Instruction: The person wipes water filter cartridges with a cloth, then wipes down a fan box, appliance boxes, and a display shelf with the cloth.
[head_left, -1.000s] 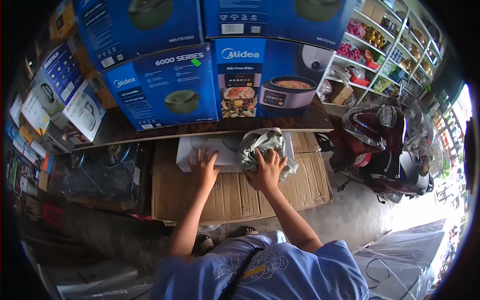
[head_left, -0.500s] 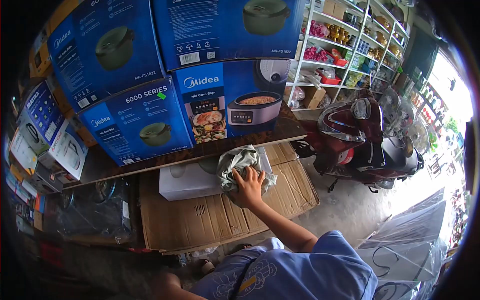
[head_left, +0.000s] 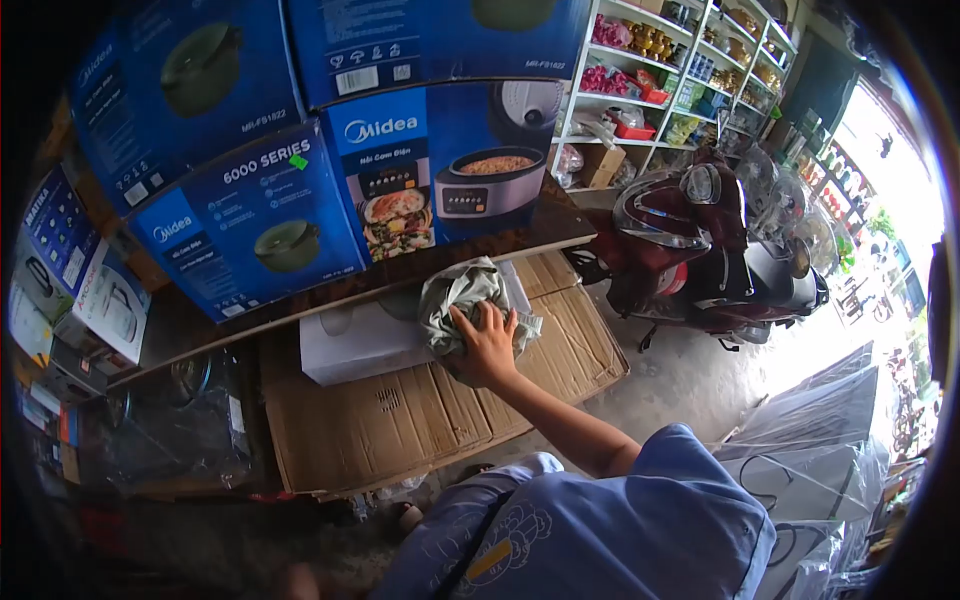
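A crumpled grey-green cloth (head_left: 462, 292) lies on the right part of a white box (head_left: 362, 345). My right hand (head_left: 487, 345) is on top of the cloth, its fingers bent over the bunched fabric. Below them, a large flattened brown cardboard (head_left: 400, 430) supports the white box. Near the bottom edge shows my left hand (head_left: 298, 582), dark and smeared, away from the box; its fingers cannot be made out.
Blue rice cooker boxes (head_left: 390, 180) are stacked on a dark wooden shelf (head_left: 545, 225) just beyond the white box. A dark red motorbike (head_left: 690, 235) stands at the right, before white shelving (head_left: 625, 100). Plastic-wrapped goods (head_left: 170, 430) sit at left.
My left hand has left the white box and dropped to the bottom edge of the view. My right hand stays on the cloth. The view has turned, shifting the scene left.
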